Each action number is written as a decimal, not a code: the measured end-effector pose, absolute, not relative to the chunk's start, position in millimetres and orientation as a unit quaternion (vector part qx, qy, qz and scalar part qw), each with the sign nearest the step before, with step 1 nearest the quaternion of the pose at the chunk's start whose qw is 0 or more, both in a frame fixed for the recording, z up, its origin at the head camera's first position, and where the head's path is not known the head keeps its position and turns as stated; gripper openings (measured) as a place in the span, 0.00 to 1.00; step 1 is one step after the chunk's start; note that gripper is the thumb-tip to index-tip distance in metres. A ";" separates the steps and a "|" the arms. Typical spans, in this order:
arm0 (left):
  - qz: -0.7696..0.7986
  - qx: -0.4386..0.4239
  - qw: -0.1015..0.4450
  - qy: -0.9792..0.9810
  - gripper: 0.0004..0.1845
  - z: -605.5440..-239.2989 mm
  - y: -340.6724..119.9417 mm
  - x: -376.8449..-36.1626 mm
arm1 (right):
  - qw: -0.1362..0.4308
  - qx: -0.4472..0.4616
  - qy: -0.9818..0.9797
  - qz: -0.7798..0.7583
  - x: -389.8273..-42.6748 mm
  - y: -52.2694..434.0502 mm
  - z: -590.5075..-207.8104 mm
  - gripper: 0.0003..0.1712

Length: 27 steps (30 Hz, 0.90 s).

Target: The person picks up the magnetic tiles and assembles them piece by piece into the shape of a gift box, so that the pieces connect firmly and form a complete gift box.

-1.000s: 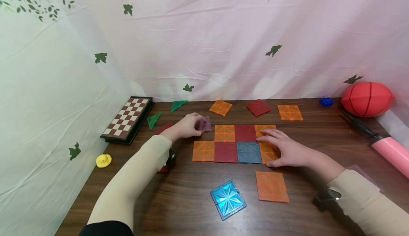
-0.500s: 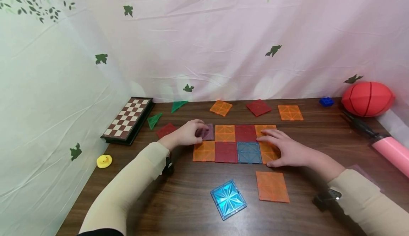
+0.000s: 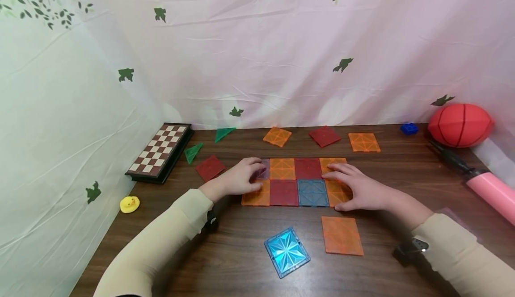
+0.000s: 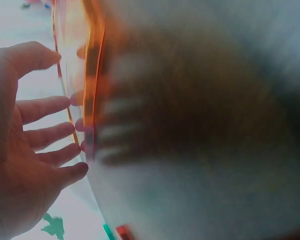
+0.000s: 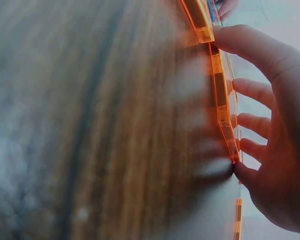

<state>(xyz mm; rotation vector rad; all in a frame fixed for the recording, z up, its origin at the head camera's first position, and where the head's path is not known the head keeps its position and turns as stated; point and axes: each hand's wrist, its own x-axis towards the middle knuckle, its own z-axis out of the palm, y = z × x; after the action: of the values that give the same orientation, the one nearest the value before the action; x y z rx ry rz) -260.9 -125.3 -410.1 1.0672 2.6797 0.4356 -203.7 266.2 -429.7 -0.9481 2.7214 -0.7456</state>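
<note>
Nearest the camera on the wooden table (image 3: 225, 261), a light-blue square tile (image 3: 287, 252) lies turned at an angle, with a loose orange tile (image 3: 342, 235) just to its right. Beyond them sits the flat tile grid (image 3: 299, 181) — two rows of orange, red and blue squares joined edge to edge. The right hand (image 3: 354, 187) lies on the grid's right end, fingers spread and straight over the orange squares. The left hand (image 3: 237, 179) rests at the left end, fingers extended over a purple tile (image 3: 263, 171) that sits at the grid's upper-left corner, touching the orange square beside it.

The wrist views add what the head view cannot: from the left wrist, the fingertips (image 4: 65, 102) meet the tiles' edge, seen side-on as an orange strip; from the right wrist, the spread fingers (image 5: 250, 90) press the orange edge likewise. Both are blurred close up.

Left of the grid lies a loose red tile (image 3: 210, 167) — farther left a yellow duck (image 3: 129, 204) and a chessboard (image 3: 159, 151). Farther back are green triangles (image 3: 193, 152), more orange and red tiles, a blue brick (image 3: 409, 128) and a red ball (image 3: 460, 125).
</note>
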 end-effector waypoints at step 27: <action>0.075 0.390 0.121 0.910 0.47 -415.2 -116.9 -230.4 | 0.039 -0.287 0.936 -0.201 -289.6 263.0 -391.3 0.21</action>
<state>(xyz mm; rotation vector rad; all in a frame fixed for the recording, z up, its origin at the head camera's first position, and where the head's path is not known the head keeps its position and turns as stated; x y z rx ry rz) -230.4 -116.9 -415.2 1.1389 2.6579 0.2196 -289.6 263.0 -391.3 -0.8795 2.8700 -0.6170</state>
